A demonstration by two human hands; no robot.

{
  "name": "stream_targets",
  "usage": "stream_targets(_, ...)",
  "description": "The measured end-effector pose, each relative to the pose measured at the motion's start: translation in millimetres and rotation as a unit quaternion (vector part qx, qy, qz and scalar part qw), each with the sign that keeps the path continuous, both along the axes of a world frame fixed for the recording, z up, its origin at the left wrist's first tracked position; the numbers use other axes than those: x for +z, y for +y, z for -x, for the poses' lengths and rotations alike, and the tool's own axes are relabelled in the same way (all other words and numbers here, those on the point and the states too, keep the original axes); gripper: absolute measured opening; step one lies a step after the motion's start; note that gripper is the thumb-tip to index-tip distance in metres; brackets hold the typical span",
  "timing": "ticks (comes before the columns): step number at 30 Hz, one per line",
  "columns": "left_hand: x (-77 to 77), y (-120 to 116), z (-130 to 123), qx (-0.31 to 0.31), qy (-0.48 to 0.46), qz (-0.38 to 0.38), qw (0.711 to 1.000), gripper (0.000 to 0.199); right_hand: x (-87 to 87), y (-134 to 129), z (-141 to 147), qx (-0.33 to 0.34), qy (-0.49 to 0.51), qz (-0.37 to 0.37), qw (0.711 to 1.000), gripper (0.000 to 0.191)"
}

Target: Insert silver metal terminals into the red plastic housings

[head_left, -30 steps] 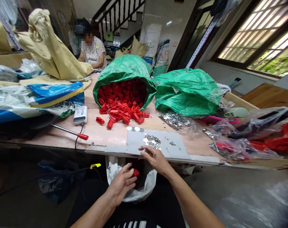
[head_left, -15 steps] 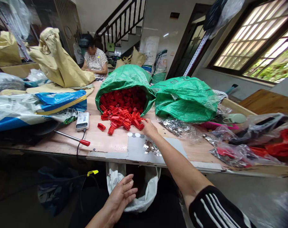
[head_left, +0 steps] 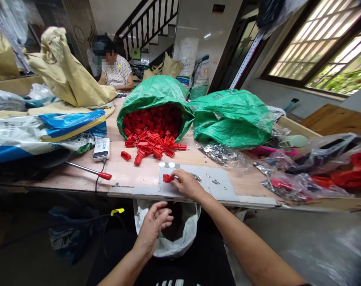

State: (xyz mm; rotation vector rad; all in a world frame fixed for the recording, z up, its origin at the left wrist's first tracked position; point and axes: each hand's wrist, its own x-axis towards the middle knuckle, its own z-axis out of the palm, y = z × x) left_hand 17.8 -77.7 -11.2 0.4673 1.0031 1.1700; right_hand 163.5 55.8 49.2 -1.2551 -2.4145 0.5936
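Observation:
My right hand (head_left: pixel 188 183) pinches a small red plastic piece (head_left: pixel 168 178) above the grey mat (head_left: pixel 232 190) at the table's front edge. Small metal parts (head_left: pixel 196 177) lie on the mat beside that hand. My left hand (head_left: pixel 153 224) hangs over the white bag (head_left: pixel 186 238) below the table edge, its fingers apart and curved, holding nothing. Behind the mat, a heap of red pieces (head_left: pixel 152 145) spills from an open green sack (head_left: pixel 158 89) onto the table. White and grey discs (head_left: pixel 171 165) lie at the mat's back edge.
A second green sack (head_left: pixel 234 119) stands right of the first. Left are a white device (head_left: pixel 102 149) with a cable and a red-handled metal rod (head_left: pixel 104 175). Plastic bags (head_left: pixel 305 186) crowd the right side. Across the table sits a person (head_left: pixel 116 73).
My right hand has moved from the red heap back toward me, down to the mat, bringing a red piece. My left hand has risen slightly, its fingers more curved. The view has shifted a little.

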Motion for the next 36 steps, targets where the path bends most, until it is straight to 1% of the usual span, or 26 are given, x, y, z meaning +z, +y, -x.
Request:
stream_targets(2,7.4,5,0,0.038,0.020,-0.033,0.999,0.056,-3.0,-26,-1,0.031,0.042,0.013,0.999,0.012)
stream_targets(3,10.1,7,0,0.047,0.028,-0.047,0.997,0.060,-4.1,-38,-1,0.040,0.057,0.024,0.997,0.011)
stream_targets(4,11.9,8,0,0.046,0.031,-0.060,0.997,0.059,-4.8,-49,-1,0.046,0.067,0.036,0.996,0.010)
stream_targets(7,12.6,10,-2,0.008,0.033,-0.083,0.996,0.041,-4.7,-74,-3,0.043,0.080,0.071,0.993,0.012)
stream_targets(8,12.1,9,-3,-0.006,0.030,-0.086,0.996,0.036,-4.2,-79,-4,0.041,0.087,0.085,0.992,0.013)
stream_targets(10,11.2,7,-4,-0.020,0.021,-0.082,0.996,0.031,-3.3,-84,-11,0.036,0.118,0.113,0.986,0.013)
stream_targets(12,11.5,5,-4,-0.019,0.007,-0.066,0.998,0.031,-3.5,-82,-23,0.012,0.153,0.127,0.980,0.012)
stream_targets(13,12.2,4,-3,-0.018,0.000,-0.057,0.998,0.031,-4.4,-79,-32,-0.012,0.161,0.121,0.979,0.012)
stream_targets(15,14.2,3,-1,-0.020,-0.013,-0.040,0.999,0.032,-7.4,-68,-55,-0.088,0.150,0.079,0.982,0.012)
stream_targets(17,16.3,2,1,-0.027,-0.032,-0.030,0.999,0.032,-11.6,-55,-82,-0.176,0.105,0.018,0.979,0.013)
stream_targets(19,18.0,1,1,-0.033,-0.052,-0.022,0.998,0.031,-15.6,-42,-107,-0.248,0.056,-0.034,0.967,0.013)
stream_targets(22,19.4,1,0,-0.045,-0.067,-0.015,0.997,0.033,-19.9,-29,-132,-0.319,-0.028,-0.061,0.945,0.011)
stream_targets(24,19.2,0,-1,-0.046,-0.063,-0.009,0.997,0.036,-21.7,-24,-139,-0.343,-0.065,-0.057,0.935,0.011)
stream_targets(27,17.7,0,-1,-0.031,-0.053,0.004,0.998,0.039,-24.2,-20,-138,-0.353,-0.087,-0.044,0.931,0.010)
stream_targets(31,16.3,-1,0,-0.023,-0.043,0.009,0.999,0.038,-25.5,-19,-135,-0.362,-0.084,-0.033,0.928,0.011)
stream_targets(36,18.5,0,1,-0.014,-0.035,0.010,0.999,0.037,-20.8,-23,-141,-0.361,-0.067,-0.024,0.930,0.011)
